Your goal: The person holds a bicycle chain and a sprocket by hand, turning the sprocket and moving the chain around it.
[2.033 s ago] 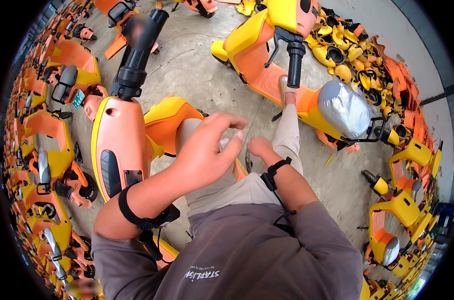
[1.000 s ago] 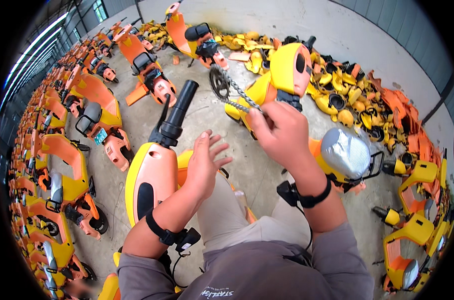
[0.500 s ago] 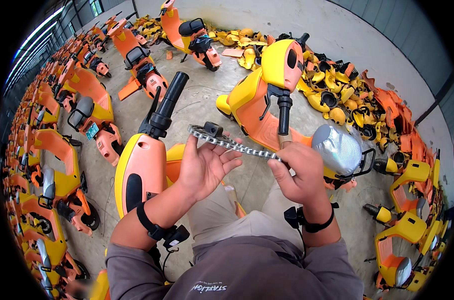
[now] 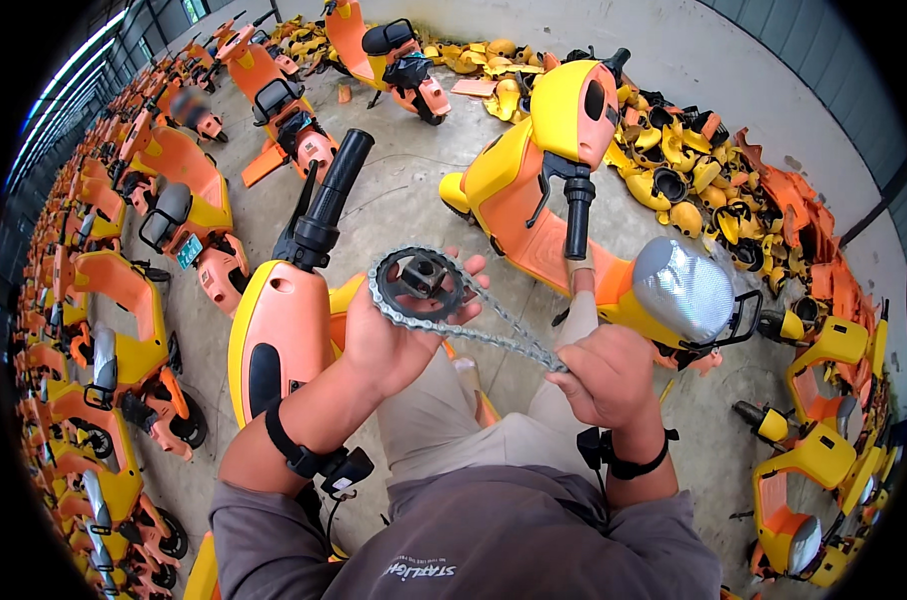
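Note:
A black chainring (image 4: 426, 276) with a square block at its hub rests face up on my left hand (image 4: 386, 350), whose fingers reach beneath it. A silver chain (image 4: 486, 342) wraps the ring's rim. Its two runs stretch right and draw together into a narrow V. My right hand (image 4: 612, 376) is closed round the far end of the chain, thumb pressed over it. The fingers hide that end, so what else sits in the grip cannot be seen. Both hands are in front of my lap.
A yellow and orange scooter's handlebar (image 4: 336, 200) rises just beyond my left hand. Another scooter (image 4: 544, 255) stands ahead to the right, its seat (image 4: 682, 290) covered in silver. Rows of scooters (image 4: 124, 320) line the left. Loose yellow body panels (image 4: 684, 165) lie heaped along the wall.
The chainring has tipped from edge-on to facing up, showing its hub and both chain runs. My right hand has moved down a little with the chain end.

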Tool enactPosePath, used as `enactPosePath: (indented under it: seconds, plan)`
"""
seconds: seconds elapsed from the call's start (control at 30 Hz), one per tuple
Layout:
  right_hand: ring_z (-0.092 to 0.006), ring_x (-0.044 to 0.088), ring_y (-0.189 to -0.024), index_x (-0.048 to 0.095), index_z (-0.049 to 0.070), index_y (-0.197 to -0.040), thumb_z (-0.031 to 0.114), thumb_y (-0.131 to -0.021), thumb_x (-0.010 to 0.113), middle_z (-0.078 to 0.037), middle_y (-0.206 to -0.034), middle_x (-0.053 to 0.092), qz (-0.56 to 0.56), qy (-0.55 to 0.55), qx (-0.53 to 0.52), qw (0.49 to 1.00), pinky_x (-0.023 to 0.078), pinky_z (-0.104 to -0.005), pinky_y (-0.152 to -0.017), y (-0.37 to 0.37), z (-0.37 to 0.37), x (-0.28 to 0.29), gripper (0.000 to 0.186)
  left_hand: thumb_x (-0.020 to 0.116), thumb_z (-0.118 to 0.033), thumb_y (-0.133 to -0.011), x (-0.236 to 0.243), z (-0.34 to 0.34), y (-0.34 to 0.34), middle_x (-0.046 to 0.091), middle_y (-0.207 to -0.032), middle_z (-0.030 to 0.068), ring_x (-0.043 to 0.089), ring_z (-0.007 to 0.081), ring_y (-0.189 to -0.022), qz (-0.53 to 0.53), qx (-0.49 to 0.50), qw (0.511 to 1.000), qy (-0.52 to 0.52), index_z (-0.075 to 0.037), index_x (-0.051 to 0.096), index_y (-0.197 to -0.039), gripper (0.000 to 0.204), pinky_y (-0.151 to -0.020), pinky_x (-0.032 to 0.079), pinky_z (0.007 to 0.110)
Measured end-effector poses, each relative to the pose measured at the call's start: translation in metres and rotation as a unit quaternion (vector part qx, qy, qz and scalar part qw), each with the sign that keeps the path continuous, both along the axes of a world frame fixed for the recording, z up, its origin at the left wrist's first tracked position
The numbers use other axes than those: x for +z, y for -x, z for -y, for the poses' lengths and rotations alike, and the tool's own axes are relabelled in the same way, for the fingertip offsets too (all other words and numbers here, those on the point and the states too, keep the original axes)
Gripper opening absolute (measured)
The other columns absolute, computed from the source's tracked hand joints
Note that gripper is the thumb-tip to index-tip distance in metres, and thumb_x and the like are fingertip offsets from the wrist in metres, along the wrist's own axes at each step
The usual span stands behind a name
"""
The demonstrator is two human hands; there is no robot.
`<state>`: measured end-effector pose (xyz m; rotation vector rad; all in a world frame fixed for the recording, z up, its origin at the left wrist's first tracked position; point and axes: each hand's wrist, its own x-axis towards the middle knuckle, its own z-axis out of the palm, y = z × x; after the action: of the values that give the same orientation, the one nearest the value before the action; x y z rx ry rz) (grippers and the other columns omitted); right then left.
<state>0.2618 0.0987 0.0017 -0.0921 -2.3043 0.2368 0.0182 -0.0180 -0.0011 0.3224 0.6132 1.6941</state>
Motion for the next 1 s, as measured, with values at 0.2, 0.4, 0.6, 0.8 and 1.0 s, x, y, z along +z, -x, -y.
enactPosePath:
  seconds: [0.2, 0.4, 0.6, 0.8, 1.0]
  plan:
    - [-0.0227, 0.054, -0.059, 0.067, 0.005, -0.089, 0.022, -0.076, 0.079, -0.004, -0.072, 0.059, -0.005, 0.001, -0.026, 1.0, 0.041, -0.0337, -0.053, -0.014, -0.004, -0.026, 0.024, 0.028, -0.052, -0.102, 0.009, -0.002, -0.001, 0.044, -0.145, 0.027, 0.05, 0.04, -0.129, 0.057, -0.03, 0.998, -0.015, 0.004, 0.039, -0.143, 0.07, -0.106, 0.045, 0.052]
    - [-0.0227, 0.056, -0.06, 0.069, 0.005, -0.093, 0.022, -0.075, 0.079, -0.003, -0.073, 0.06, -0.026, 0.019, -0.056, 0.998, 0.041, -0.0339, -0.054, -0.028, -0.02, -0.044, 0.027, 0.058, -0.033, -0.094, 0.01, -0.003, -0.011, 0.038, -0.149, 0.0284, 0.047, 0.0412, -0.132, -0.052, -0.041, 0.998, 0.008, 0.0, 0.034, -0.147, 0.067, -0.11, 0.042, 0.058]
    - [-0.0231, 0.055, -0.059, 0.069, 0.006, -0.094, 0.02, -0.076, 0.079, -0.004, -0.073, 0.06, -0.005, 0.071, -0.047, 0.996, 0.041, -0.0339, -0.054, -0.027, -0.03, -0.082, 0.025, 0.058, -0.02, -0.094, 0.001, 0.0, -0.018, 0.053, -0.136, 0.0197, 0.052, 0.0358, -0.13, -0.07, -0.003, 0.995, 0.073, 0.0, 0.04, -0.141, 0.054, -0.106, 0.047, 0.053]
    - [-0.0263, 0.057, -0.063, 0.069, 0.003, -0.095, 0.016, -0.081, 0.076, -0.008, -0.078, 0.064, 0.047, 0.133, -0.042, 0.989, 0.043, -0.0369, -0.057, -0.011, -0.027, -0.117, 0.021, 0.054, -0.02, -0.1, -0.005, -0.002, -0.018, 0.06, -0.125, 0.0166, 0.06, 0.0294, -0.119, -0.149, 0.016, 0.985, 0.082, 0.001, 0.053, -0.129, 0.036, -0.1, 0.052, 0.043]
    - [-0.0319, 0.057, -0.107, 0.061, 0.005, -0.12, 0.027, -0.075, 0.081, -0.012, -0.115, 0.062, 0.103, 0.244, -0.055, 0.963, 0.045, -0.0418, -0.092, 0.025, -0.003, -0.123, 0.054, 0.055, -0.028, -0.101, -0.016, -0.003, -0.021, 0.061, -0.119, 0.0159, 0.06, 0.0305, -0.118, -0.275, 0.007, 0.946, 0.171, -0.001, 0.057, -0.12, 0.033, -0.093, 0.056, 0.044]
